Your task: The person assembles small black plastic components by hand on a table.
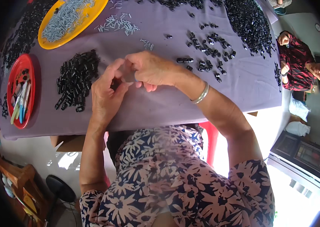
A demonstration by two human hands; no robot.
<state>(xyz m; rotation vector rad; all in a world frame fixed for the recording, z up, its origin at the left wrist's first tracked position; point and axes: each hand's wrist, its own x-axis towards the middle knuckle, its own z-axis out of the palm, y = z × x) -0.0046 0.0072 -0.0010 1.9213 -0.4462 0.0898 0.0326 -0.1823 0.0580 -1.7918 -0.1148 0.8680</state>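
My left hand (pixel 106 92) and my right hand (pixel 149 71) meet above the purple cloth near its front edge, fingers bent toward each other. Both are closed in a pinch. A small pale bit shows between the fingertips, but I cannot make out what it is. Left of my hands lies a heap of small black cylindrical parts (pixel 77 77). Beyond them is a loose bunch of silver screws (pixel 120 25). On the right, scattered black pieces (pixel 207 46) lie on the cloth, with a short row of joined black pieces (pixel 185 60) nearest my right wrist.
A yellow plate (pixel 50 44) full of screws stands at the far left. Nearer is a red plate (pixel 32 81) with several thin-handled tools. Large black heaps (pixel 249 24) cover the far right. Another person (pixel 300 60) is beyond the table's right edge.
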